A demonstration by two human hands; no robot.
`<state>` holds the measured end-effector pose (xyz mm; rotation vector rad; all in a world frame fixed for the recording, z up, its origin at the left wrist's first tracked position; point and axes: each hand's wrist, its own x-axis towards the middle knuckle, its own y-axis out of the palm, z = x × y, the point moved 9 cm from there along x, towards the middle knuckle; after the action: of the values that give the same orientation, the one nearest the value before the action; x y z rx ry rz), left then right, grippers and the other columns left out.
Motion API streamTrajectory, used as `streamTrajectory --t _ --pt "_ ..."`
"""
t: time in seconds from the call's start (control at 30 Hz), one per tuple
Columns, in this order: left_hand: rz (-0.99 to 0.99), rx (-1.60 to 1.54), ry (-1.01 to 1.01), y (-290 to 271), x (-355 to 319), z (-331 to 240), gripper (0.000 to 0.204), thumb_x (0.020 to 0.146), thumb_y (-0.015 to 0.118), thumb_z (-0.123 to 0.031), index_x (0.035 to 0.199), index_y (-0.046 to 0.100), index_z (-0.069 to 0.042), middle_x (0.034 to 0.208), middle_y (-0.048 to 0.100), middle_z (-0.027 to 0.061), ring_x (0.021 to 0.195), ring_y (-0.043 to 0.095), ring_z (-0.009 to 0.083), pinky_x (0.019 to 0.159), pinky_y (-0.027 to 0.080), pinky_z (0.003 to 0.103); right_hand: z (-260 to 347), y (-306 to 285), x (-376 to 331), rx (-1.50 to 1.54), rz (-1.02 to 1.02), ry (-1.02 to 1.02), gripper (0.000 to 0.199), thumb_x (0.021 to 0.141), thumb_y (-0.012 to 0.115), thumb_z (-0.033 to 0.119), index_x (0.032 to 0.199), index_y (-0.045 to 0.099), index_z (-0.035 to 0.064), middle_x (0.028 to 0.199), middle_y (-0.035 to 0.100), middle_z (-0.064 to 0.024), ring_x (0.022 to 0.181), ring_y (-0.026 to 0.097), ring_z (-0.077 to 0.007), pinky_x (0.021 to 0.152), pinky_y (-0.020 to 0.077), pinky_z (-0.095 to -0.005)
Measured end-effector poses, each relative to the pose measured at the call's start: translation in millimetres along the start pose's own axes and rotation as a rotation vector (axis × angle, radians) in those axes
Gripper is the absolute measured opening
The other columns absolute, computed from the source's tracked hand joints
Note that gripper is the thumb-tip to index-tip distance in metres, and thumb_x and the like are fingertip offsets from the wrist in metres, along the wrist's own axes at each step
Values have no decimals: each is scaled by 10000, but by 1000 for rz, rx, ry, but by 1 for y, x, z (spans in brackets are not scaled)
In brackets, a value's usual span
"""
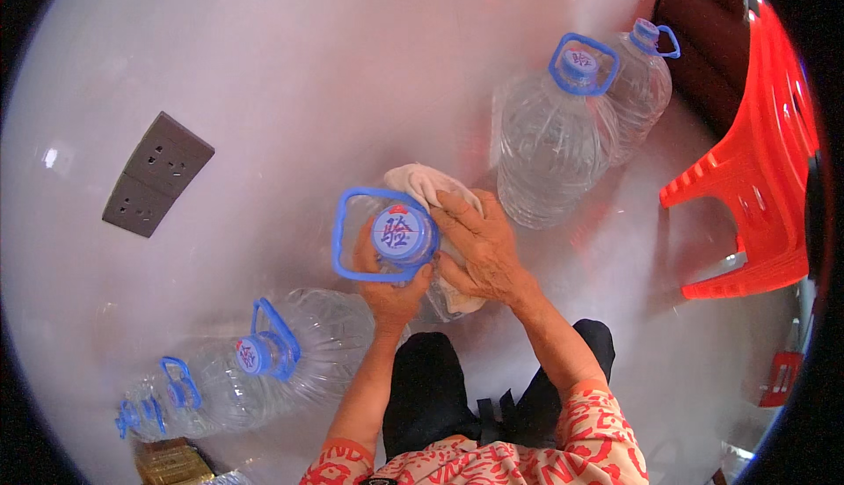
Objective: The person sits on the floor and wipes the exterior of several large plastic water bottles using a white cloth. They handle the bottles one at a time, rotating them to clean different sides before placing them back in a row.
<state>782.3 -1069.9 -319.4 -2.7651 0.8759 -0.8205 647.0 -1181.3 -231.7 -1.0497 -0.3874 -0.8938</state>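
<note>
A large clear water bottle [406, 228] with a blue cap and a blue carry handle stands upright in front of me, seen from above. My left hand [387, 287] is closed around its neck just below the cap, with part of the fingers hidden by the handle. A pale cloth [420, 181] lies against the bottle's right side. My right hand [479, 243] presses the cloth to the bottle, its fingers bent over the fabric. The bottle's lower body is mostly hidden by my hands and the cloth.
Two similar bottles [554, 146] stand at the back right, near a red plastic stool [765, 168]. Several more [321, 335] line up at the lower left beside a gold-brown box [171, 463]. A dark socket panel [158, 174] is on the pale wall at left.
</note>
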Motion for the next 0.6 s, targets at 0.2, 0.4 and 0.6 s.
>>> streamTrajectory --t 0.2,0.4,0.6 --pt "8 -30 -14 -7 0 11 779 661 799 -216 1313 423 -12 1236 508 147 1113 510 256 966 399 382 -65 33 11 381 103 109 302 793 540 120 1059 641 18 1094 611 -170 1013 543 -337 885 418 -436" --pt "-2 -188 -146 2 1 -2 679 684 784 -193 1244 441 -19 1137 507 79 1049 504 181 917 423 336 -156 62 -23 640 -43 378 247 807 547 135 982 649 -8 1028 630 -186 912 592 -363 820 464 -415" --pt "-27 -18 -59 -6 4 1 654 684 787 -188 1216 443 -25 1113 502 63 1016 498 172 893 425 320 -189 91 -96 251 -24 190 210 770 561 182 859 637 7 1018 633 -192 948 595 -377 843 472 -425"
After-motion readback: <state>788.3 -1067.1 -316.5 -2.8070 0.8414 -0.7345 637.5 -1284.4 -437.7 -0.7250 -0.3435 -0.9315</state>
